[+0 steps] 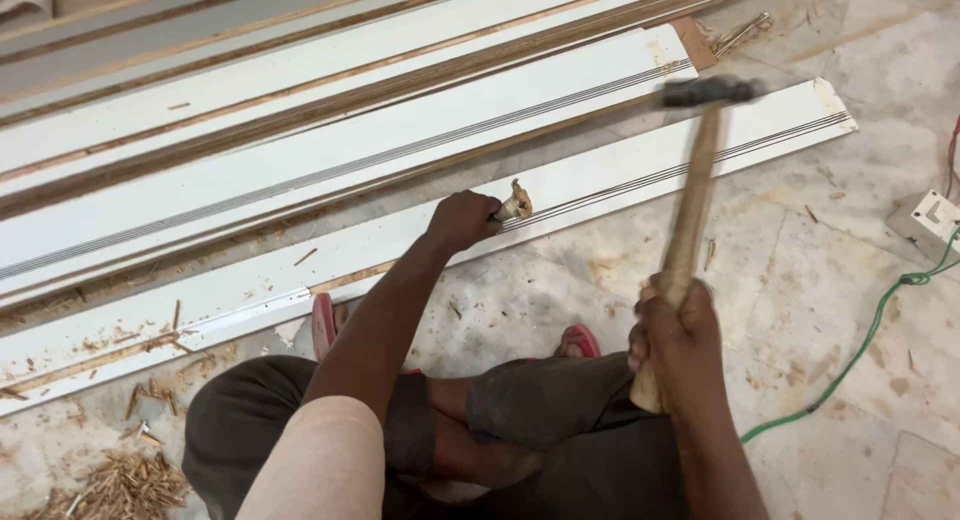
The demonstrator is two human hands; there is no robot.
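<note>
Gripping what looks like a chisel (512,206) on the board (620,185), left hand (460,220) should stay steady; right hand (678,330) clasps the hammer (690,210), head at one o'clock.

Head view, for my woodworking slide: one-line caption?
Right hand raises a hammer while left hand holds a chisel on white moulding.

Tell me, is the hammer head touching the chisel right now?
Apart. The head view shows the hammer head raised well above the chisel, with white board between them.
</note>
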